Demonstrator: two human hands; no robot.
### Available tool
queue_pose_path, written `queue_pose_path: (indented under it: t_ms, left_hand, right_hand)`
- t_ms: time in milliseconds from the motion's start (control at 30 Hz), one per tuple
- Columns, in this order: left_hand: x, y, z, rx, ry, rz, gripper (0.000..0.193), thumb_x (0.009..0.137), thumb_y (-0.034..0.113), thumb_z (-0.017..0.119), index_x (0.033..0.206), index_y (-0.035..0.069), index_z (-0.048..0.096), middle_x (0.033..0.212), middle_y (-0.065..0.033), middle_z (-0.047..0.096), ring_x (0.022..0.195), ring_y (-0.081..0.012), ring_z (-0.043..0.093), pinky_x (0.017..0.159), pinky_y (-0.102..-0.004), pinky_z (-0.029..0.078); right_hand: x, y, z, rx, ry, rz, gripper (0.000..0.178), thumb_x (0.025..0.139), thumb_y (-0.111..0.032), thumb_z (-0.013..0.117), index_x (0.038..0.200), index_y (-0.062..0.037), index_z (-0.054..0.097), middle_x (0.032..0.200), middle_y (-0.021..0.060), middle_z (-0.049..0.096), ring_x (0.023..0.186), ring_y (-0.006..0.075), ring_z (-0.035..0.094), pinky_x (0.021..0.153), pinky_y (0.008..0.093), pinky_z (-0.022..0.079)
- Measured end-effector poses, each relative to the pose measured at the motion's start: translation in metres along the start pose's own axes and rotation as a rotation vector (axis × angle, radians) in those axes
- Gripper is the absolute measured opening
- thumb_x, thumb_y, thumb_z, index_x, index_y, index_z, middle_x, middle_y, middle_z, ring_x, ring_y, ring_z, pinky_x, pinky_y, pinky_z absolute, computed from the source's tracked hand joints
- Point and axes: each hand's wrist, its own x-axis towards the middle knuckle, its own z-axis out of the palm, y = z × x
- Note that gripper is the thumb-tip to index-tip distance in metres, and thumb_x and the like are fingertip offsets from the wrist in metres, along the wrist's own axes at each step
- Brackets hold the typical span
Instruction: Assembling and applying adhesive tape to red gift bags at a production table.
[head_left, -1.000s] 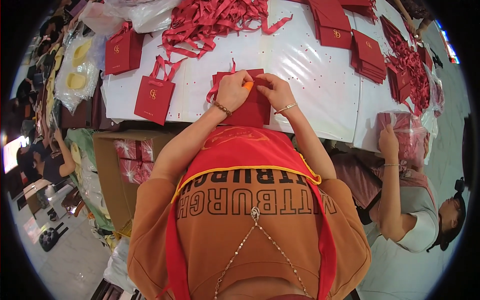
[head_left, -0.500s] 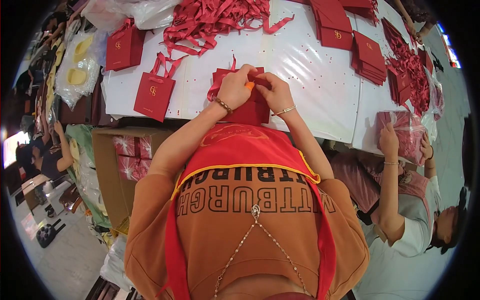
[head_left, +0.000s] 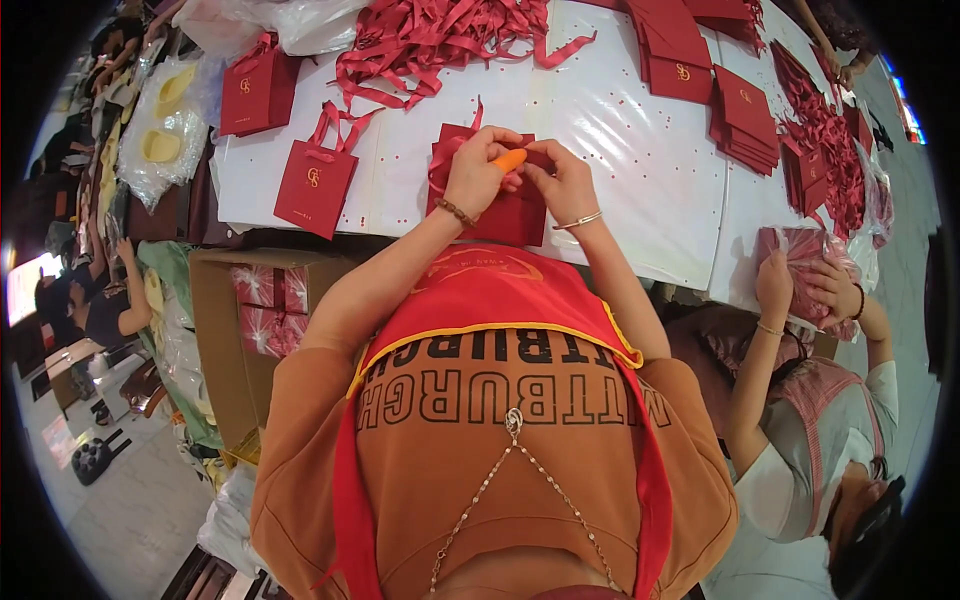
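A red paper gift bag (head_left: 515, 222) lies at the table's near edge, under both hands. A red ribbon (head_left: 438, 165) loops out at its left, and one end stands up behind my left hand (head_left: 478, 178). That hand is closed over the bag's upper part, with an orange finger cover (head_left: 510, 160) on one digit. My right hand (head_left: 562, 185) comes in from the right, thumb and fingers pinched at the bag's upper right. The fingertips of both hands nearly meet; what the right one pinches is too small to make out.
A finished-looking red bag with ribbon handles (head_left: 316, 188) lies to the left, more bags (head_left: 258, 95) behind it. Loose red ribbons (head_left: 440, 45) are heaped at the back. Flat bags (head_left: 745, 120) are stacked at right. A co-worker (head_left: 810, 400) handles a wrapped red pack; an open carton (head_left: 225, 345) stands lower left.
My fingers have shifted slightly over the bag, and the orange finger cover now points to the right and shows more. The co-worker's farther hand has moved onto the front of the wrapped pack.
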Motion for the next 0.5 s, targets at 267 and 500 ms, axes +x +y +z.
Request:
queue_pose_path:
  t_ms: [267, 500]
  left_hand:
    - [0.025, 0.038, -0.032, 1.070, -0.094, 0.479, 0.021, 0.078, 0.021, 0.051, 0.086, 0.007, 0.064, 0.078, -0.0147, 0.061, 0.071, -0.0309, 0.058, 0.065, -0.0363, 0.045]
    - [0.063, 0.072, -0.034, 1.097, -0.771, -0.243, 0.025, 0.071, 0.021, 0.054, 0.081, 0.001, 0.065, 0.057, -0.0029, 0.053, 0.051, -0.0109, 0.048, 0.045, -0.0259, 0.037]
  right_hand:
    - [0.000, -0.012, -0.012, -0.047, -0.160, -0.016, 0.021, 0.073, -0.005, 0.061, 0.094, -0.0034, 0.057, 0.084, 0.0133, 0.060, 0.073, 0.0248, 0.059, 0.065, 0.0306, 0.046]
    - [-0.003, -0.020, -0.002, -0.028, -0.186, 0.034, 0.020, 0.074, -0.006, 0.062, 0.092, -0.0039, 0.055, 0.076, 0.0136, 0.059, 0.068, 0.0265, 0.057, 0.062, 0.0312, 0.045]
